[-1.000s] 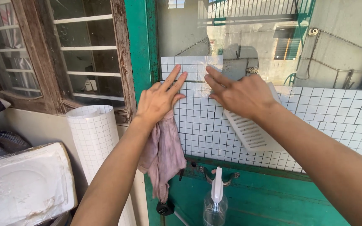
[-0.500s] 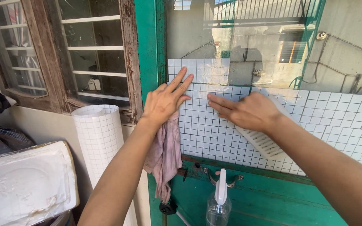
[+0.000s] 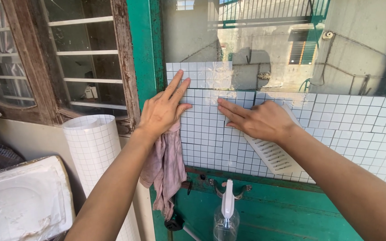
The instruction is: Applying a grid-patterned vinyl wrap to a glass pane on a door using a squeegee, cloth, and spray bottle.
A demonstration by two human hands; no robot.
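Right now the person stands close to a green door with a glass pane (image 3: 264, 40) and presses a sheet of white grid-patterned film (image 3: 211, 129) flat against the lower part of that glass. The film covers the pane from its left edge toward the right edge, and its bottom edge ends just above the green lower panel of the door; one extra strip rises higher at the upper left corner.

The left hand (image 3: 161, 111) lies flat on the film near the left edge of the pane, fingers stretched out and pointing up to the right. Under its palm it pins a pinkish cloth (image 3: 166, 169), which hangs down along the door frame.

The right hand (image 3: 258, 120) is just beside it, fingers pointing left onto the film. It grasps a white ribbed scraper (image 3: 273, 156), whose flat blade sticks out below the wrist and touches the film.

Below the hands, a clear spray bottle (image 3: 226, 218) with a white nozzle stands in front of the door. At the left, a roll of the same grid film (image 3: 97, 151) stands upright under an old wooden window (image 3: 68, 58), and a white basin (image 3: 21, 201) lies near it.
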